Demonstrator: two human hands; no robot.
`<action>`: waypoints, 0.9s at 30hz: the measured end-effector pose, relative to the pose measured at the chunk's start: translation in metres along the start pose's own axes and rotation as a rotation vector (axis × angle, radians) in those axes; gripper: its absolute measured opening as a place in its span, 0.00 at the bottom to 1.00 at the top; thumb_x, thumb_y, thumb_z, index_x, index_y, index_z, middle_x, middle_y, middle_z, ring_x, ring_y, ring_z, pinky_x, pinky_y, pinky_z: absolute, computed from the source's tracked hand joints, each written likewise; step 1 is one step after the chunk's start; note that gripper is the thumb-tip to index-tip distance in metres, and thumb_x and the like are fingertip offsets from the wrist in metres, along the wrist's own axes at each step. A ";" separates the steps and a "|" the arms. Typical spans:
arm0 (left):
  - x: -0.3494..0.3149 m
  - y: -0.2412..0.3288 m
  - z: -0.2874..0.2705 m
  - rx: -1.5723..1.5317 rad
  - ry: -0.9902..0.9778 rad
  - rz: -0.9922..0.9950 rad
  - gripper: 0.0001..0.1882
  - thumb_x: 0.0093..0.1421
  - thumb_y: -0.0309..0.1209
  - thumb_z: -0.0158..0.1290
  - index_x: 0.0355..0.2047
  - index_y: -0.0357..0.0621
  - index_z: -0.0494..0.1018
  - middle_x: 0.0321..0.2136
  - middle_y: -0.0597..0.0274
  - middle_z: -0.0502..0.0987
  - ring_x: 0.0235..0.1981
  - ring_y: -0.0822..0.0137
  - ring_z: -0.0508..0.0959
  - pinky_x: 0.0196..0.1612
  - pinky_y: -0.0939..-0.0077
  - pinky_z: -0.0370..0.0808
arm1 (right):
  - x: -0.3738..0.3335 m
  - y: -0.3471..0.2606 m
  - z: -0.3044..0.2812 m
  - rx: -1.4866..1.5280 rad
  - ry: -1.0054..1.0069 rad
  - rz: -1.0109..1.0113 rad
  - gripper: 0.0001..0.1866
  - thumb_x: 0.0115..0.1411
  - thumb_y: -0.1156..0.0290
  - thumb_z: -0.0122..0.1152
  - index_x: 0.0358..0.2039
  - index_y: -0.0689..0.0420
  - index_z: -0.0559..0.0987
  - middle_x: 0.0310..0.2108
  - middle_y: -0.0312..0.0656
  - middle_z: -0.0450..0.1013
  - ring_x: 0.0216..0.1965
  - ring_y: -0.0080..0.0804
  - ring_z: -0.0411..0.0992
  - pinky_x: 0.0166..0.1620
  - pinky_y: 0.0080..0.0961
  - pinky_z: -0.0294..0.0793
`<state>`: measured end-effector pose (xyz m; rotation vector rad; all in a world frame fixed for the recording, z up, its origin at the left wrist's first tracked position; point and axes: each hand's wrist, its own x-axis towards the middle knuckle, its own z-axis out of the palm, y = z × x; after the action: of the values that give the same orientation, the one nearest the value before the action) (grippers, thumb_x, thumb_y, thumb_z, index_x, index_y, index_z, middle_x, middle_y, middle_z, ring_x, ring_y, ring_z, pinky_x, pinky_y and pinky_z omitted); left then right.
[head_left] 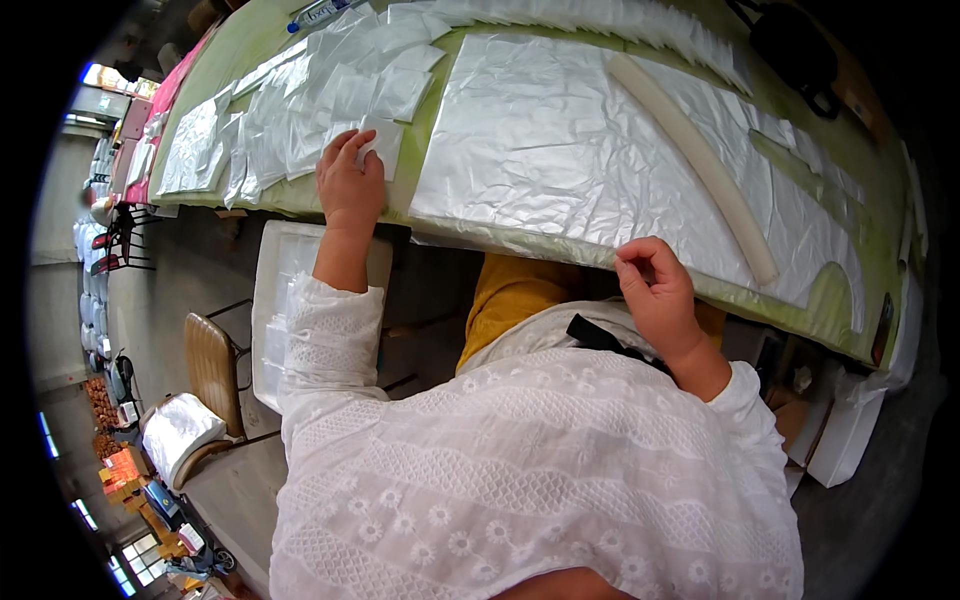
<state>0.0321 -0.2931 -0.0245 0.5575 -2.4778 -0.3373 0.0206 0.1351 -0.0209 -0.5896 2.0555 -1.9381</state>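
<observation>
My left hand (350, 180) rests on the green table (420, 165), fingers curled over a small clear plastic bag (382, 143) at the near edge of a heap of such bags (300, 110). My right hand (655, 290) is at the table's front edge, thumb and fingers pinching the near edge of a large silvery plastic sheet (560, 140) that lies spread flat. A long white foam tube (700, 160) lies diagonally across that sheet.
More clear bags (600, 20) line the far side of the table. A black object (795, 50) sits at the far right. Below the table's left are a white tray (275, 300) and a wooden chair (210, 365). White boxes (850, 430) stand at lower right.
</observation>
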 end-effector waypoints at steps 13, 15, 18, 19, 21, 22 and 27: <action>-0.004 -0.006 0.033 0.219 -0.317 0.111 0.28 0.74 0.48 0.38 0.71 0.59 0.62 0.75 0.67 0.55 0.77 0.55 0.47 0.70 0.27 0.35 | -0.005 -0.022 -0.121 -1.184 0.365 -0.123 0.26 0.56 0.75 0.63 0.57 0.45 0.79 0.52 0.48 0.73 0.50 0.52 0.73 0.54 0.43 0.73; -0.006 0.001 0.029 0.192 -0.188 0.173 0.26 0.74 0.46 0.40 0.70 0.59 0.65 0.75 0.65 0.56 0.77 0.52 0.47 0.69 0.26 0.36 | -0.019 -0.029 -0.123 -1.010 0.351 0.037 0.27 0.56 0.74 0.64 0.58 0.46 0.78 0.50 0.47 0.72 0.48 0.50 0.74 0.52 0.42 0.76; -0.013 0.036 0.020 0.078 -0.112 0.308 0.25 0.73 0.44 0.44 0.68 0.56 0.67 0.73 0.63 0.58 0.77 0.50 0.48 0.69 0.26 0.37 | -0.040 -0.033 -0.108 -0.926 0.369 0.091 0.28 0.57 0.69 0.64 0.61 0.49 0.74 0.48 0.47 0.71 0.44 0.49 0.76 0.47 0.40 0.79; -0.017 0.056 0.018 0.022 -0.097 0.391 0.25 0.72 0.41 0.47 0.67 0.53 0.68 0.72 0.61 0.62 0.76 0.48 0.50 0.70 0.30 0.38 | -0.045 -0.036 -0.102 -0.880 0.360 0.130 0.29 0.58 0.68 0.65 0.61 0.50 0.73 0.48 0.47 0.71 0.44 0.49 0.77 0.47 0.40 0.79; -0.028 0.115 0.013 -0.155 -0.200 0.492 0.24 0.71 0.40 0.49 0.66 0.52 0.69 0.70 0.61 0.64 0.75 0.47 0.52 0.71 0.33 0.39 | -0.047 -0.037 -0.095 -0.776 0.347 0.187 0.30 0.59 0.64 0.66 0.62 0.51 0.71 0.49 0.48 0.71 0.43 0.48 0.78 0.46 0.40 0.79; -0.036 0.146 0.009 -0.238 -0.254 0.540 0.24 0.71 0.39 0.50 0.65 0.52 0.70 0.70 0.60 0.65 0.75 0.46 0.53 0.71 0.35 0.40 | -0.047 -0.034 -0.093 -0.713 0.343 0.201 0.31 0.59 0.63 0.66 0.62 0.51 0.70 0.49 0.48 0.71 0.43 0.48 0.78 0.46 0.41 0.79; -0.069 0.290 -0.004 -0.696 -0.452 0.849 0.22 0.68 0.37 0.56 0.60 0.47 0.74 0.66 0.52 0.69 0.73 0.43 0.57 0.72 0.41 0.50 | -0.052 -0.029 -0.109 -0.598 0.440 0.119 0.25 0.62 0.58 0.65 0.58 0.52 0.75 0.54 0.47 0.69 0.45 0.45 0.78 0.48 0.36 0.78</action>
<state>-0.0050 -0.0061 0.0485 -0.9112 -2.4907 -0.9686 0.0206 0.2551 0.0121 -0.1350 2.8981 -1.4629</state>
